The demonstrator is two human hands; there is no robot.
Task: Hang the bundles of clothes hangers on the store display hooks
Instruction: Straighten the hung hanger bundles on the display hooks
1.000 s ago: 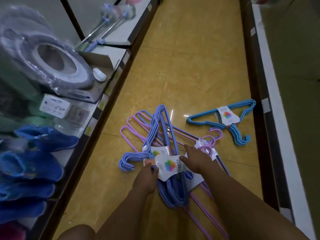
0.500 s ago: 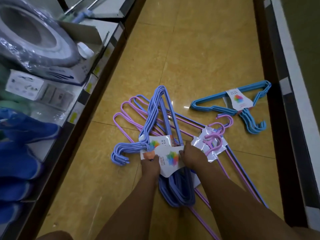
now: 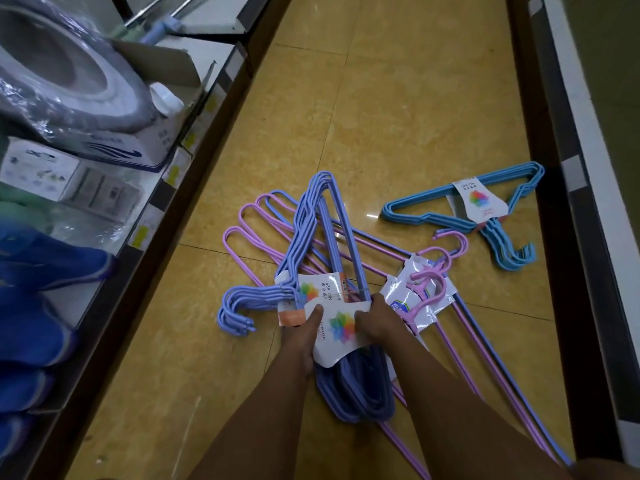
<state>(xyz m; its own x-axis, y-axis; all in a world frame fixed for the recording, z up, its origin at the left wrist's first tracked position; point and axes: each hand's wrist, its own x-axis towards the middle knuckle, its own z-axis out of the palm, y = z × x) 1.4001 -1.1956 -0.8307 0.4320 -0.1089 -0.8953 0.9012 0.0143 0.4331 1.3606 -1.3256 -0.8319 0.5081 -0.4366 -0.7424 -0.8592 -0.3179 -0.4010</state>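
Periwinkle hanger bundle (image 3: 349,341) getting gathered off the floor (image 3: 398,116) — left hand (image 3: 304,336) and right hand (image 3: 375,323) both grip its label; next it needs lifting clear; hooks aren't in view.

A shop aisle; low shelves (image 3: 194,188) with yellow price tags (image 3: 142,233) hold boxed goods (image 3: 114,147); labelled bundles of hangers (image 3: 478,209) lie on the tiled floor (image 3: 398,109).

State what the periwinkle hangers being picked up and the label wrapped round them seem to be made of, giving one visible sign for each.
Periwinkle hangers: likely plastic-coated wire, judging by their thin, even, smoothly bent rods with a soft sheen. Label: glossy printed card or paper; it folds flat round the bundle and shows print.
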